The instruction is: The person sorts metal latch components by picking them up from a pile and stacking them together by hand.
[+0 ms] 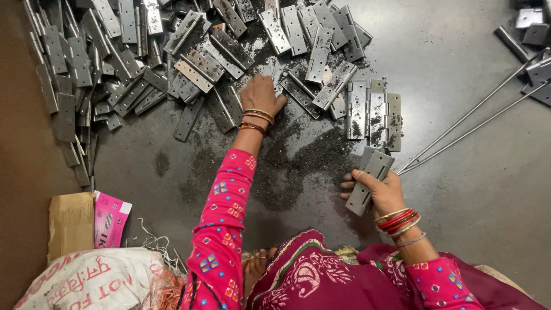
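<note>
Head view: big hinge pile on floor; rods right of pile. Left hand reaches into pile, fingers curled, grip hidden. Right hand below pile, fingers wrapped round hinges.

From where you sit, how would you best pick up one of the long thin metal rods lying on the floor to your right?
Probably near its close end, by the right hand, which already holds a metal hinge. The thin rods run slantwise from there up to the far right, flat on the dark floor. Pinch one from above, across its width, then tilt it up; it lies too flat for fingers underneath.
</note>
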Demonstrator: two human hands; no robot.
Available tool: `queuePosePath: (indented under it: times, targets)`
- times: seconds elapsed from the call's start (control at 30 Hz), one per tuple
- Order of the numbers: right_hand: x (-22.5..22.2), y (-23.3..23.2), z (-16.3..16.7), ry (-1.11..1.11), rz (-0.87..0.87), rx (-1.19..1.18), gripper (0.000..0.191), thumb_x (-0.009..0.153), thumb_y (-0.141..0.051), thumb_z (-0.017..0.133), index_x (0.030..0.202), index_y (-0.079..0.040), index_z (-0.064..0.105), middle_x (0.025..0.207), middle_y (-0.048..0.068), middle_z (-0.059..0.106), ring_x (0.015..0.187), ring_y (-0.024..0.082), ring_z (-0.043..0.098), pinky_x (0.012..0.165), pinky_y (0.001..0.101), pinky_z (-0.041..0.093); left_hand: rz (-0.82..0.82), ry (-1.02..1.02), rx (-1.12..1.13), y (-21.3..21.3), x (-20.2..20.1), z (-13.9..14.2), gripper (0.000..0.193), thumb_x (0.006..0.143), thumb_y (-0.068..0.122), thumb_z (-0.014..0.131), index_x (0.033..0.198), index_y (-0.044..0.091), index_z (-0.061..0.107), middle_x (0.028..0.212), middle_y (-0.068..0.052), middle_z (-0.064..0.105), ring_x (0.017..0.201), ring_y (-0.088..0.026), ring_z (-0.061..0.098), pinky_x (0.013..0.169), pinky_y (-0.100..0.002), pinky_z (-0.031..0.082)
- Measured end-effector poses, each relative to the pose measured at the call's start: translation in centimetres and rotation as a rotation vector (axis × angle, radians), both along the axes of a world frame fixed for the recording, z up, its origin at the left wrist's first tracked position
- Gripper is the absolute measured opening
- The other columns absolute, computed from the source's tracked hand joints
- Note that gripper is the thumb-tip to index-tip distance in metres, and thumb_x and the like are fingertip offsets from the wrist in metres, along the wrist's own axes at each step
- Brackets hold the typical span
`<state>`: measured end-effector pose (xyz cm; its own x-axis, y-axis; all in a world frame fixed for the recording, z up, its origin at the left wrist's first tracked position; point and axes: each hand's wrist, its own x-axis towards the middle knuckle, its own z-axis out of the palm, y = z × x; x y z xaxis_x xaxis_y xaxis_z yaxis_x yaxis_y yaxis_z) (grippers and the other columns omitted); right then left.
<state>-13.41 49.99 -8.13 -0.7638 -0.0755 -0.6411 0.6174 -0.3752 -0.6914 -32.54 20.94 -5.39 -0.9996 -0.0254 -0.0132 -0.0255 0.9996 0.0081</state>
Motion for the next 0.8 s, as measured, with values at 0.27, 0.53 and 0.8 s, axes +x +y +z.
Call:
queuePosePath:
  times: [0.27, 0.53, 0.8]
  targets:
    - [0.0, 0.2, -0.1, 0.018, -0.009, -0.034, 0.024, 0.089, -0.006, 0.068, 0.108, 0.007, 0.060, 0.095, 0.023, 0.072, 0.081, 0.034, 0.076, 0.064, 0.0485, 0.067, 0.023, -0.149, -0.085, 0.0, -2.3, -1.0, 0.017, 0.083, 0.024, 0.078, 0.093, 0.010, 0.077, 0.099, -0.016, 0.075, 0.092, -0.032, 0.075, 0.081, -0.041, 0.061]
    - [-0.2, -0.2, 0.6, 0.017, 0.022, 0.025, 0.024, 0.089, -0.005, 0.067, 0.108, 0.008, 0.061, 0.095, 0.023, 0.072, 0.080, 0.033, 0.076, 0.064, 0.0467, 0.068, 0.123, 0.214, 0.318, -1.9, 0.0, -1.5, 0.011, 0.089, 0.021, 0.074, 0.097, 0.014, 0.074, 0.088, -0.006, 0.073, 0.071, -0.020, 0.068, 0.062, -0.035, 0.055]
    - [0.0, -0.4, 0.0, 0.014, -0.001, 0.002, 0.023, 0.091, -0.006, 0.066, 0.108, 0.009, 0.062, 0.096, 0.022, 0.072, 0.080, 0.031, 0.075, 0.065, 0.0459, 0.067, 0.143, 0.522, 0.845, 0.3, 11.5, -3.4, 0.008, 0.103, 0.023, 0.068, 0.106, 0.017, 0.064, 0.071, 0.002, 0.067, 0.055, -0.011, 0.062, 0.046, -0.023, 0.048]
